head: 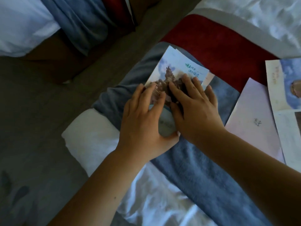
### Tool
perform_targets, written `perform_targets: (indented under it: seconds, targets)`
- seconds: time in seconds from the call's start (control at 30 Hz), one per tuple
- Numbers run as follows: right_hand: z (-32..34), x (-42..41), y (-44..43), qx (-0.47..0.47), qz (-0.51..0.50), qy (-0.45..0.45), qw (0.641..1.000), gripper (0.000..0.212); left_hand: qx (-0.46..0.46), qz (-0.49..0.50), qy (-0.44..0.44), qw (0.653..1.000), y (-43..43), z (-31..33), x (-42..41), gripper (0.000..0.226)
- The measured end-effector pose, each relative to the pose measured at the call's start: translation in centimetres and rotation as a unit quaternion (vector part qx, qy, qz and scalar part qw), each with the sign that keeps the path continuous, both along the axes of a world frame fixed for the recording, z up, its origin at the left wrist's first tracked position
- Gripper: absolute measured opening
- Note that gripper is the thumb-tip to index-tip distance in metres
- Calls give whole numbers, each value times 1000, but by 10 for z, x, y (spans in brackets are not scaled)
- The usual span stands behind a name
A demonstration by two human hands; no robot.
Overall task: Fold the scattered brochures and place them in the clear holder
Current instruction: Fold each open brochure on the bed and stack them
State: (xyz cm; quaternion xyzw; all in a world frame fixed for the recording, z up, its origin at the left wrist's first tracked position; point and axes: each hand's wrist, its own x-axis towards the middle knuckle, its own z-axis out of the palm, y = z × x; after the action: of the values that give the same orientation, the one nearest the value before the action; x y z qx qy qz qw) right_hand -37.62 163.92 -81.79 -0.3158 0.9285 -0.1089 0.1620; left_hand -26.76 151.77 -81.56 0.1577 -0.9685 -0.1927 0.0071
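As both press flat-fingered, the brochure [179,67] lies beneath left hand [143,118] and right hand [195,110].

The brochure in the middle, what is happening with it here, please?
A person presses the brochure flat on a blue blanket with the left hand and the right hand side by side, fingers straight. Two more lie to the right: a pink brochure and an open brochure.

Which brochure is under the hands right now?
The temple-picture brochure on the blue blanket; the pale pink brochure and the open brochure lie untouched at right.
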Motion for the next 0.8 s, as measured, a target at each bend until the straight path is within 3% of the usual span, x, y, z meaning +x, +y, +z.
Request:
perform_targets:
  seconds: [0.23,0.33,0.43,0.8]
  targets:
    - [4,-7,-4,-34,-18,22,999,47,12,-6,-19,1000,4,-7,2,93]
    - [7,-15,-7,-47,4,17,999,50,-33,-29,-44,998,1,-3,1,95]
    - [6,-19,-10,-15,42,1,999,55,-70,-40,-66,995,3,3,1,96]
    - [-19,-26,-11,50,70,-25,996,62,-13,-22,-107,994,6,-16,1,85]
